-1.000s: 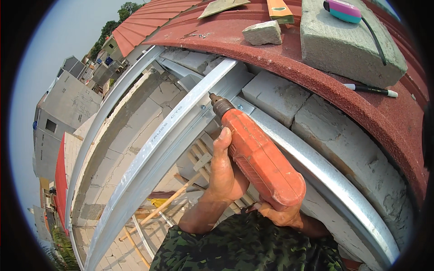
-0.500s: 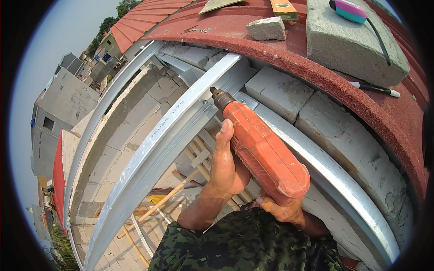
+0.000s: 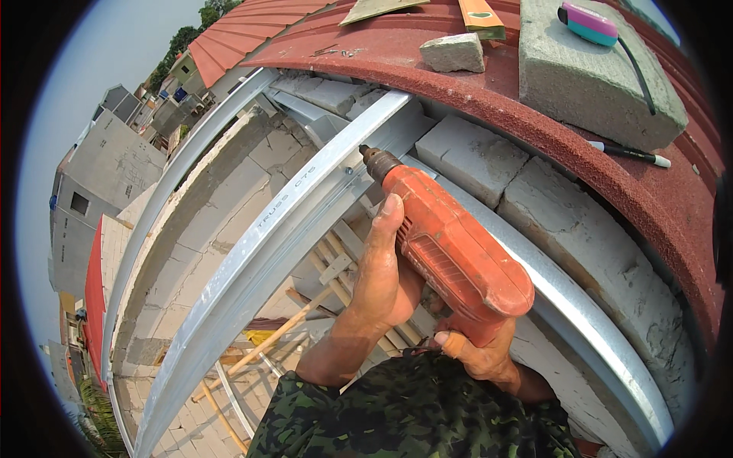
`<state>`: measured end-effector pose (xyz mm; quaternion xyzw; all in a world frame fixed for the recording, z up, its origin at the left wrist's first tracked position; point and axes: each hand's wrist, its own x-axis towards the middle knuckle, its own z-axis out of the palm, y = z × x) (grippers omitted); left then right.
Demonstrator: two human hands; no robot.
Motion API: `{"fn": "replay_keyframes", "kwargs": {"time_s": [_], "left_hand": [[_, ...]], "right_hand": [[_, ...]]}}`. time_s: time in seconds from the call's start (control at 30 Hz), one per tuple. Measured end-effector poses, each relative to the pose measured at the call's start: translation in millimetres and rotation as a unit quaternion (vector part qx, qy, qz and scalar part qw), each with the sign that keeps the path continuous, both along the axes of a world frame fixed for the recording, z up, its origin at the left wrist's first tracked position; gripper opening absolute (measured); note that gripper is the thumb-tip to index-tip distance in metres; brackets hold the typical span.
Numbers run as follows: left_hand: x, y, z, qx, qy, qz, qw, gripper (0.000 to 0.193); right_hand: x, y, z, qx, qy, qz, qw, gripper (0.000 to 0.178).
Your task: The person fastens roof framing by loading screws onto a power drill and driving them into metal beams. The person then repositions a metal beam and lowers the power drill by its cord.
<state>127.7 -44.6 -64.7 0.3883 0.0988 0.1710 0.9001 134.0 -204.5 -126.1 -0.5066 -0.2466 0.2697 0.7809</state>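
Note:
A worn orange power drill (image 3: 458, 240) points up and left, its dark chuck close to a silver steel channel (image 3: 294, 195); whether the tip touches the metal I cannot tell. My right hand (image 3: 485, 357) is wrapped around the grip at the rear end. My left hand (image 3: 382, 278) holds the drill's body from the left side, thumb up along it, the other fingers hidden underneath. A screw head (image 3: 349, 171) shows on the channel's side, left of the chuck. Another steel channel (image 3: 588, 328) curves down to the right, partly behind the drill.
Grey blocks (image 3: 588, 229) line the right, below a red metal roof (image 3: 534, 126). On the roof lie a large block (image 3: 595, 91), a pink-and-teal tool (image 3: 588, 23), a marker (image 3: 630, 153) and a broken chunk (image 3: 454, 53). Bamboo poles (image 3: 290, 328) show far below, between the channels.
The drill's rear end has shifted slightly right and up, and both hands have moved with it. The chuck stays near the same spot on the channel.

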Motion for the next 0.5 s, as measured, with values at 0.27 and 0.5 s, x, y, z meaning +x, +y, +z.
{"fn": "replay_keyframes", "kwargs": {"time_s": [0.27, 0.5], "left_hand": [[7.1, 7.8, -7.0, 0.063, 0.001, 0.002, 0.998, 0.056], [12.8, 12.0, -13.4, 0.079, -0.032, 0.008, 0.996, 0.059]], "right_hand": [[5.9, -3.5, 15.1, 0.01, 0.108, 0.026, 0.994, 0.066], [8.0, -4.6, 14.9, 0.003, 0.112, 0.046, 0.993, 0.059]]}}
